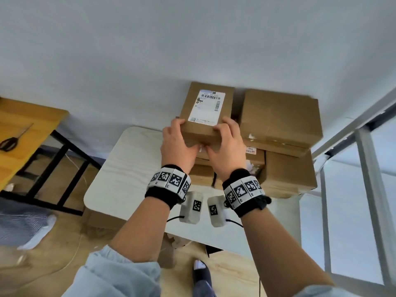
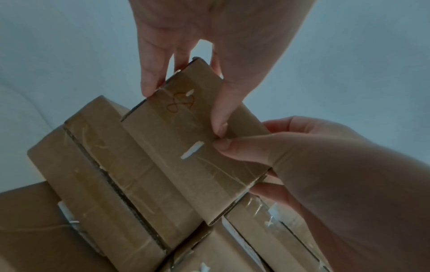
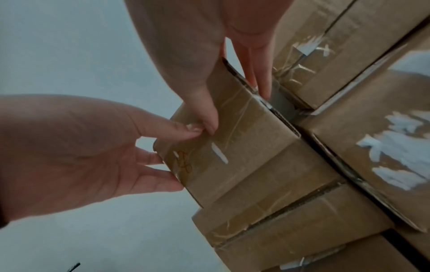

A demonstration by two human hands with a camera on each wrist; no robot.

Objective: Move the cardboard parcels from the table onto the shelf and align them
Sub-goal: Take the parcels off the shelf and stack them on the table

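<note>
A small cardboard parcel (image 1: 206, 108) with a white shipping label on top is held above the stack on the white table (image 1: 128, 168). My left hand (image 1: 182, 138) grips its near left corner and my right hand (image 1: 225, 138) its near right corner, thumbs on top, fingers on the front face. In the left wrist view the parcel (image 2: 193, 152) shows a taped end with a red scribble, pinched by my left hand (image 2: 184, 106). The right wrist view shows my right hand (image 3: 238, 111) on the parcel (image 3: 232, 147), fingers in the gap beside the neighbouring boxes.
A larger parcel (image 1: 278, 116) lies to the right on top of other parcels (image 1: 287, 174). The grey metal shelf frame (image 1: 364, 146) stands at the right. Black scissors (image 1: 8, 142) lie on a wooden table (image 1: 32, 125) at the left.
</note>
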